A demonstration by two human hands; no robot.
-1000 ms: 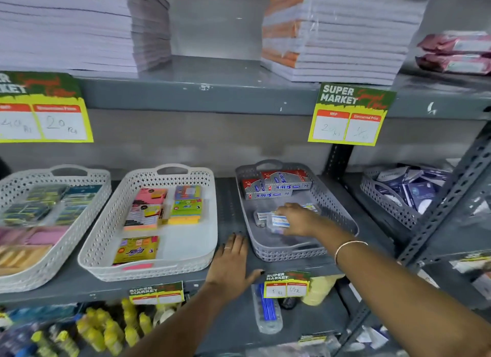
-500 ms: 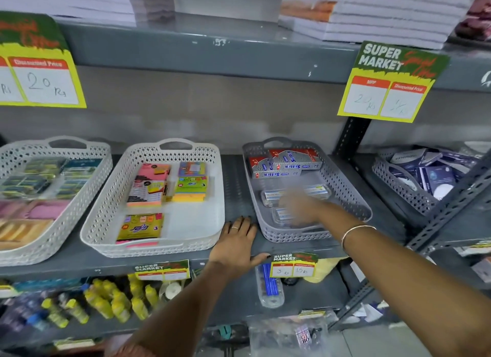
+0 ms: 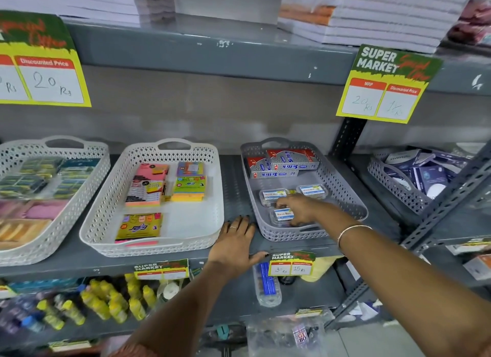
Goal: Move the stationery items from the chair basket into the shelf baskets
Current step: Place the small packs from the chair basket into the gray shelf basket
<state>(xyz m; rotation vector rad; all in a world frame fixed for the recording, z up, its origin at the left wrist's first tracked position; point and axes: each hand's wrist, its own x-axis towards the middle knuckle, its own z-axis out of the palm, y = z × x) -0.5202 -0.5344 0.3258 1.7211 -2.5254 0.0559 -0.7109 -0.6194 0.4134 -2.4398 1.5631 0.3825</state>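
Note:
A grey shelf basket (image 3: 342,186) holds red and silver staple boxes (image 3: 281,164) at its back and three small clear plastic boxes with white and blue labels. My right hand (image 3: 299,209) reaches into this basket, its fingers closed around the nearest clear box (image 3: 283,215) at the front. The other two clear boxes (image 3: 273,195) (image 3: 312,190) lie just behind it. My left hand (image 3: 235,243) rests flat and spread on the shelf edge between the grey basket and a white basket (image 3: 106,205) of sticky notes. The chair basket is not in view.
Another white basket (image 3: 79,149) with packets stands far left, and a grey basket (image 3: 393,181) of dark packs far right. Price tags (image 3: 382,82) hang from the upper shelf, which bears paper stacks. Yellow bottles (image 3: 106,301) crowd the shelf below. A slanted metal upright (image 3: 451,194) stands on the right.
My right hand has shifted from the middle of the grey basket toward its front, where it now grips a clear box. The left hand has stayed on the shelf edge.

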